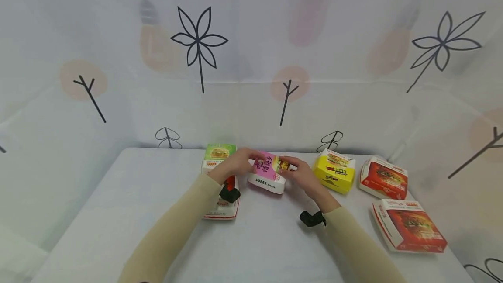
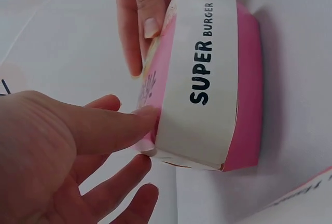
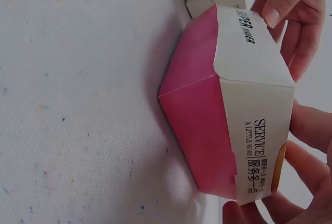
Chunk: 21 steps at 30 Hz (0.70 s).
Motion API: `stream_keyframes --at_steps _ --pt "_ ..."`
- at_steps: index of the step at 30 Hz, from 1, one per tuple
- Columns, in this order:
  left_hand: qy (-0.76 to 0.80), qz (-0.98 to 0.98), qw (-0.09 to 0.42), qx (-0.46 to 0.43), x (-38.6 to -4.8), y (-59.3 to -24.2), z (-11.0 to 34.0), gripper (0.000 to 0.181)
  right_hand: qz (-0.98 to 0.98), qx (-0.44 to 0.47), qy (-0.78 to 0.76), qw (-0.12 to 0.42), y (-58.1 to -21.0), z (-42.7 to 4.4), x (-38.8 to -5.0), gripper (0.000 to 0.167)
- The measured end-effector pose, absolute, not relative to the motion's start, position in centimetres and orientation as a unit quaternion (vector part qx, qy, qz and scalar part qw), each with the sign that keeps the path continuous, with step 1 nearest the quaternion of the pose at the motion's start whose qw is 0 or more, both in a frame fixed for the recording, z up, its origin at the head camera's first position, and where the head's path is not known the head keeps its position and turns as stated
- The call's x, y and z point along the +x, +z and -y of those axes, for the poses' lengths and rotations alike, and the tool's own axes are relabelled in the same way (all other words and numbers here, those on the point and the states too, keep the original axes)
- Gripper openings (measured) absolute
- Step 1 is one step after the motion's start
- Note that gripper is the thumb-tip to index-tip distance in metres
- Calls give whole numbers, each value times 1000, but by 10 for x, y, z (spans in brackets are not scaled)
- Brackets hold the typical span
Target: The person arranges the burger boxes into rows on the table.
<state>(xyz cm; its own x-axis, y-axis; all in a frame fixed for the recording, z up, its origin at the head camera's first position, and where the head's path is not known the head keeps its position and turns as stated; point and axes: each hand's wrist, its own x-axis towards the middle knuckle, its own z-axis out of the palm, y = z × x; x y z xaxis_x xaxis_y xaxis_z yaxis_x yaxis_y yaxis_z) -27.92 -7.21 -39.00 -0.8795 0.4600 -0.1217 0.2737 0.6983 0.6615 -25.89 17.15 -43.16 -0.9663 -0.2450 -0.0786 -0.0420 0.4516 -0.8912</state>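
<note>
A pink and white burger box (image 1: pixel 268 182) with "SUPER BURGER" lettering sits lid up at the middle back of the table. My left hand (image 1: pixel 237 162) holds its left side; in the left wrist view the thumb lies on the lid's edge, and the other fingers are partly hidden behind the box. On the opposite side my right hand (image 1: pixel 304 178) grips the lid's corner, as the right wrist view shows, with some fingertips out of sight behind the box. The box's pink base (image 3: pixel 199 125) appears to rest on the cloth.
Left of the pink box lie a green and white burger box (image 1: pixel 219 152) and, nearer, a white and red box (image 1: pixel 222 211) partly covered by the left wrist. To the right stand a yellow box (image 1: pixel 335 171) and two red boxes, one farther (image 1: pixel 384 179), one nearer (image 1: pixel 414 226).
</note>
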Motion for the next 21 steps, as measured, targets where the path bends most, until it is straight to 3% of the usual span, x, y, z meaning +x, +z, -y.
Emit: stream_keyframes --at_steps 13,21 --pt "382 -888 145 213 -258 -367 86 38 -848 -58 -519 86 -434 -168 -257 53" --pt "361 -891 176 214 -251 -369 83 45 -843 -55 -530 79 -434 -167 -255 51"
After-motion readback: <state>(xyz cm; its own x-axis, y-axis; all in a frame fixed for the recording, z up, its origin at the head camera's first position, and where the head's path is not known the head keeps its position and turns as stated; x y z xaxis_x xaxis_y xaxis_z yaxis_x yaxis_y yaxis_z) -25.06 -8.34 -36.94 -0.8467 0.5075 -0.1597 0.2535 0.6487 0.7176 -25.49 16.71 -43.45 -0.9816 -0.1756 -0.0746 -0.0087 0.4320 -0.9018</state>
